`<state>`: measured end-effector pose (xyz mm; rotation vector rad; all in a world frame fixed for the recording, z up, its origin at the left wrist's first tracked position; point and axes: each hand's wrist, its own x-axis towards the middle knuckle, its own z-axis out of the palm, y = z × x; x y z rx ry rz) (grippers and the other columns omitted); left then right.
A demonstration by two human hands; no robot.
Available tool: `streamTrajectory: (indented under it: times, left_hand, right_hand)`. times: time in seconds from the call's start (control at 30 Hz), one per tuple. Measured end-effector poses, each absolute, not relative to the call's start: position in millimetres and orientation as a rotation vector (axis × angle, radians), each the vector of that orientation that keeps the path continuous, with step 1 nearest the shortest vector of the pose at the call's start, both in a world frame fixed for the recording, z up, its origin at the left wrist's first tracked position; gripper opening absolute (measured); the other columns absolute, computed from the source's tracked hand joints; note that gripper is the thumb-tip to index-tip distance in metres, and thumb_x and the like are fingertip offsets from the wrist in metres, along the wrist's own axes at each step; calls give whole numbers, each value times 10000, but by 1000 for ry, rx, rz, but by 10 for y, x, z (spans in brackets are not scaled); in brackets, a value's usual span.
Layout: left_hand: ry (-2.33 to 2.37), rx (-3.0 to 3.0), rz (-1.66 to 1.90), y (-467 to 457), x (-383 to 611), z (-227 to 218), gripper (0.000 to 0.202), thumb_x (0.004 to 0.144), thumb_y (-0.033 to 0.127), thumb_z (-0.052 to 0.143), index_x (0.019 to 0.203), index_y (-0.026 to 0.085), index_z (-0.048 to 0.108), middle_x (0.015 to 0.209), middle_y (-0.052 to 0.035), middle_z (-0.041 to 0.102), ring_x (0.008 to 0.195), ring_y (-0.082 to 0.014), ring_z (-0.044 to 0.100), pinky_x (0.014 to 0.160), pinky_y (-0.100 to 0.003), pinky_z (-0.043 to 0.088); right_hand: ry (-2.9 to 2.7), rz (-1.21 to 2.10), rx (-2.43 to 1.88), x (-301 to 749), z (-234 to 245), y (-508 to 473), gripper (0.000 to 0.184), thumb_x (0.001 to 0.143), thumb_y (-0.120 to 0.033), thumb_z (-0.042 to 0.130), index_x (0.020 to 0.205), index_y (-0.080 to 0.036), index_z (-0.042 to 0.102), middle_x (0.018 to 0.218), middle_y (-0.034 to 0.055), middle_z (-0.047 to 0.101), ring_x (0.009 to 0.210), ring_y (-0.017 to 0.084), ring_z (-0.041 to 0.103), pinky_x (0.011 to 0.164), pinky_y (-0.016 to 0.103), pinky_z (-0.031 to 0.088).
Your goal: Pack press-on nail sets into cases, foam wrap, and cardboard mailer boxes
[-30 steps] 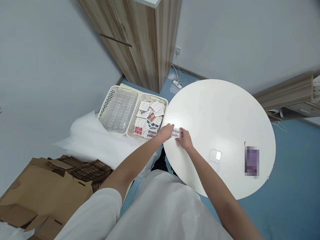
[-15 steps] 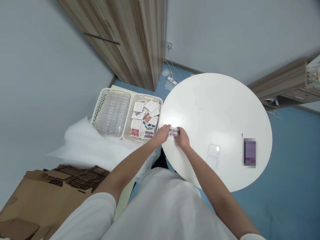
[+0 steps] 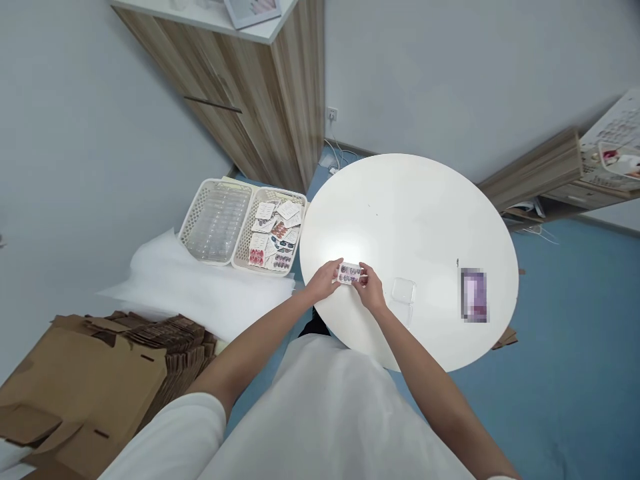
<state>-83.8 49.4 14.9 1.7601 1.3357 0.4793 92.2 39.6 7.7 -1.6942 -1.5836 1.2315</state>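
Observation:
Between both hands, over the near left part of a round white table (image 3: 425,220), is a small white card of press-on nails (image 3: 349,273) in purple and grey tones. My left hand (image 3: 325,279) pinches its left edge. My right hand (image 3: 371,288) grips the right edge with curled fingers. Right of my right hand, an open clear plastic box (image 3: 403,291) lies on the table; my forearm is close to its lower part.
Left of the table, one white basket (image 3: 186,230) holds clear plastic boxes and another (image 3: 237,257) holds nail cards. White foam sheets (image 3: 200,287) and folded cardboard boxes (image 3: 110,373) lie nearer. A pixelated purple object (image 3: 474,295) rests on the table's right. A wooden cabinet (image 3: 225,100) stands behind.
The view has shifted, so the table and baskets sit further left. Both hands still hold the nail card, which now shows more of its face between them.

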Motion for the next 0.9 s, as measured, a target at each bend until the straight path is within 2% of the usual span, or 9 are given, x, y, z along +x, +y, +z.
streamTrajectory:
  times: [0.13,0.23,0.4,0.6,0.9]
  left_hand:
    - [1274,1811,414,254,-436,191,640,696,136,547,1275,220,288,986,-51,491,818,-161,506,760,-316,440]
    - [1218,1817,312,111,-118,185,635,697,164,562,1272,231,299,953,-41,501,810,-167,507,761,-320,433]
    - [1159,1877,227,-53,331,129,652,666,199,618,1251,238,333,1008,-51,486,850,-187,501,792,-334,414]
    - [1207,1988,152,-98,627,53,620,636,209,652,1199,235,394,1048,-62,457,950,-219,476,772,-313,404]
    - [1342,1955,-6,-101,782,-3,620,644,214,644,1199,261,372,1047,-52,453,933,-207,497,707,-268,399]
  right_hand:
    - [-1597,1218,-1683,1387,87,72,561,712,-239,512,1244,-215,337,1030,57,504,721,127,518,747,332,461]
    - [-1692,1200,-1696,1765,57,-192,644,701,-238,534,1289,-242,270,1044,57,496,819,163,520,774,362,453]
    - [-1831,1162,-1727,2284,-22,-502,677,717,-212,514,1319,-253,208,1097,65,477,934,195,500,825,383,425]
    - [-1950,1004,-1865,2565,-140,-532,654,661,-248,592,1260,-255,330,1145,75,443,1087,258,385,886,403,356]
    - [-2047,969,-1887,2631,-231,-451,659,644,-245,603,1250,-248,344,1122,74,445,1047,259,391,836,364,368]
